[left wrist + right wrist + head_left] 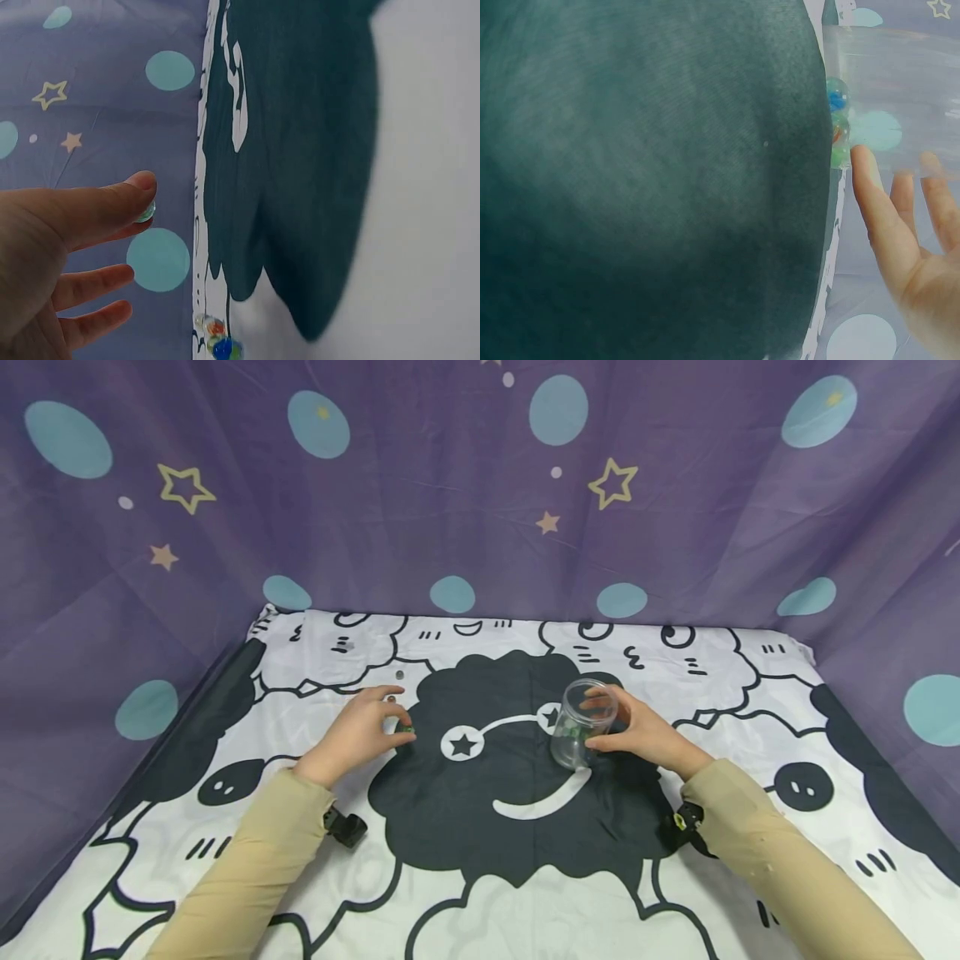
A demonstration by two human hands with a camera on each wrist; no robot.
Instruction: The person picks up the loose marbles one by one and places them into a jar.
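My left hand (363, 733) pinches a clear, greenish glass marble (147, 213) between thumb and index finger, its other fingers held apart. Close to it on the cloth lie several loose marbles (223, 348), one of them blue; a small marble (400, 675) shows beyond the fingers in the head view. My right hand (637, 731) holds a clear plastic jar (573, 747), thumb on the near side and fingers around the far side. The jar stands open-topped and slightly tilted in the head view. Marbles (838, 97) with blue, orange and green colours lie at its bottom.
A black-and-white cartoon cloth (525, 843) covers the table. Purple curtains (450, 510) with stars and dots hang behind it and at both sides. Small black devices (347, 827) are worn at the wrists.
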